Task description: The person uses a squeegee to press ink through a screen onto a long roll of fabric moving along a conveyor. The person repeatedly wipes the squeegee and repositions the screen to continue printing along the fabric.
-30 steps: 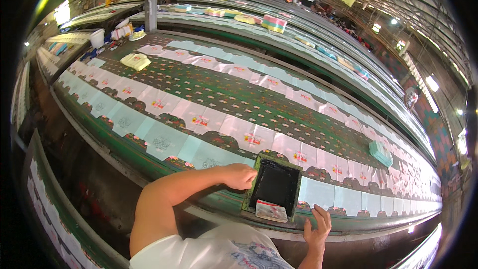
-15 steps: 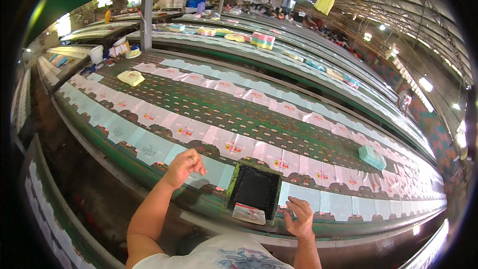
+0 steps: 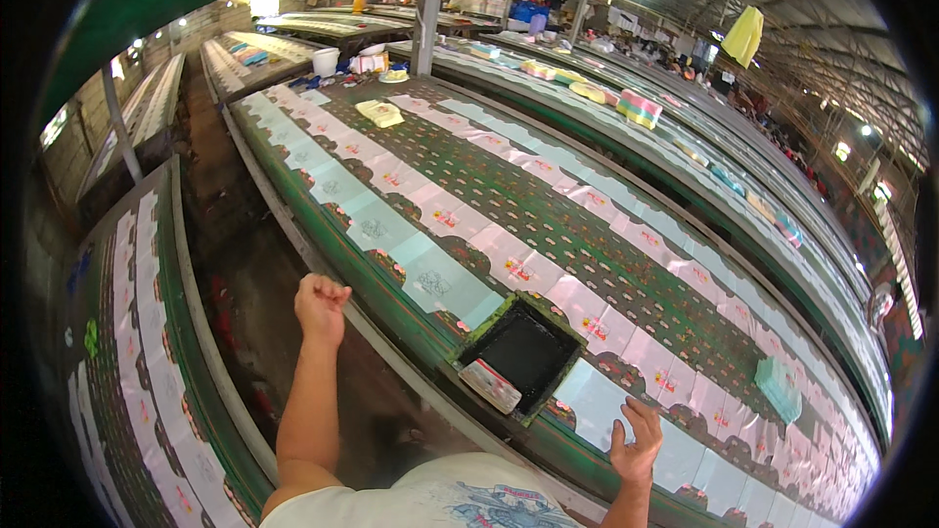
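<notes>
Best to lower the printing screen (image 3: 528,350) flat and square, avoiding smears; for now, resting on the worktop (image 3: 416,326) between both hands. With left hand (image 3: 321,310) half open over the aisle (image 3: 249,264), right hand (image 3: 638,438) open near pale blue fabric (image 3: 592,396), apparently holding nothing. Farther out, inside the screen's near-left side, see a red-edged squeegee (image 3: 489,385).

A head-worn fisheye camera looks down across the long table (image 3: 533,198).
</notes>
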`<state>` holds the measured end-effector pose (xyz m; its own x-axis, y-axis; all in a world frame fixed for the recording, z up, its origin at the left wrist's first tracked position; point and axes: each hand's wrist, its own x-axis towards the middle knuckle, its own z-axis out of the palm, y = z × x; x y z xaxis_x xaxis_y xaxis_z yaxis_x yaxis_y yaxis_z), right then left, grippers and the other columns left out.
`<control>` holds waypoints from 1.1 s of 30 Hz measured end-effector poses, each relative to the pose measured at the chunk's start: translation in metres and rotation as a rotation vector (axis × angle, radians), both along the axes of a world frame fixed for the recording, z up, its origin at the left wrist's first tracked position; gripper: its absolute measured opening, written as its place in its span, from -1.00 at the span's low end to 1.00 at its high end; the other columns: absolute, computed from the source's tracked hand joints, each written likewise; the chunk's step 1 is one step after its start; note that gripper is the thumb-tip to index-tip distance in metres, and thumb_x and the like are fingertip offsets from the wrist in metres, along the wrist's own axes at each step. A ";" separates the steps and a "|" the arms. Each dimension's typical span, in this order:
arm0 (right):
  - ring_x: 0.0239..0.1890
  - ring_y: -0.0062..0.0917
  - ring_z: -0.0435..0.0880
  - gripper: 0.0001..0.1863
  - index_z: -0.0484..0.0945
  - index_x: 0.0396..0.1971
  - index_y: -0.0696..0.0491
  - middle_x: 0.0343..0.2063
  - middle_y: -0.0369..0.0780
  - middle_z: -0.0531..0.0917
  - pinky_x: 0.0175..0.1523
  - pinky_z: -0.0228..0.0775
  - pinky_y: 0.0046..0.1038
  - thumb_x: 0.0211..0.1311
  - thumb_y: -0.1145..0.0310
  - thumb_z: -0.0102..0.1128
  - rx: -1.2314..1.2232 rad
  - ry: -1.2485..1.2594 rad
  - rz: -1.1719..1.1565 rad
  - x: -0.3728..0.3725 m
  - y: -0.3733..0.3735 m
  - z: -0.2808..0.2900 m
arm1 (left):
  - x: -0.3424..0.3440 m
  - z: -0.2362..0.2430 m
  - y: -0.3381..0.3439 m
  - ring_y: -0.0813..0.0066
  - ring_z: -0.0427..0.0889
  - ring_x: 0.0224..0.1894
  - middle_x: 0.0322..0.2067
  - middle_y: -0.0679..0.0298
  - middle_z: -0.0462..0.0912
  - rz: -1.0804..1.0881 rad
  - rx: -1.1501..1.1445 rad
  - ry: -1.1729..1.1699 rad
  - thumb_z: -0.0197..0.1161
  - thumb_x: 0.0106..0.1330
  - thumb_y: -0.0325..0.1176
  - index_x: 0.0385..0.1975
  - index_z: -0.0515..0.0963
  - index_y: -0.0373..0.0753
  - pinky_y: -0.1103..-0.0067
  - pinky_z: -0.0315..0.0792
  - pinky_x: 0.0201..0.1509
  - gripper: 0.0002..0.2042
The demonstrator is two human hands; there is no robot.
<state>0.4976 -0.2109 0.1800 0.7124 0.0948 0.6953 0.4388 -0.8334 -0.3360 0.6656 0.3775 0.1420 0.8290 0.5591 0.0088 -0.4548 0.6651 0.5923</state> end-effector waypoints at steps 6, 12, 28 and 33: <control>0.06 -0.02 0.82 -0.65 0.79 -0.03 0.16 0.09 0.01 0.83 0.20 0.63 -0.05 0.13 0.62 0.46 0.041 -0.013 0.030 0.001 -0.030 0.007 | -0.074 -0.174 0.085 0.40 0.66 -0.20 -0.27 0.35 0.62 0.406 -0.393 0.481 0.28 0.58 -0.29 -0.17 0.59 -0.14 0.29 0.66 0.22 -0.90; 0.06 -0.02 0.81 -0.65 0.79 -0.03 0.16 0.07 0.01 0.84 0.21 0.63 -0.05 0.14 0.62 0.45 0.042 -0.001 0.037 0.001 -0.030 0.002 | -0.097 -0.197 0.085 0.35 0.77 -0.02 0.06 0.25 0.76 0.486 -0.297 0.803 0.28 0.61 -0.30 0.33 0.67 -0.16 0.35 0.65 0.24 -0.64; 0.02 -0.05 0.82 -0.66 0.78 -0.05 0.20 -0.05 -0.01 0.84 0.16 0.63 -0.08 0.15 0.71 0.33 0.053 0.014 -0.132 0.017 0.032 -0.003 | 0.071 -0.038 -0.086 0.53 0.75 -0.31 -0.33 0.28 0.78 0.110 0.585 0.275 0.42 0.62 -0.41 -0.27 0.66 -0.23 0.50 0.67 0.00 -0.85; -0.10 -0.09 0.79 -0.68 0.78 -0.09 0.20 -0.17 -0.04 0.82 0.06 0.62 -0.12 0.17 0.77 0.30 0.085 0.044 -0.254 0.014 0.062 -0.024 | 0.083 -0.079 -0.149 0.42 0.83 -0.02 -0.09 0.17 0.85 -0.181 1.028 0.036 0.40 0.57 -0.51 0.10 0.73 -0.32 0.45 0.67 0.15 -0.81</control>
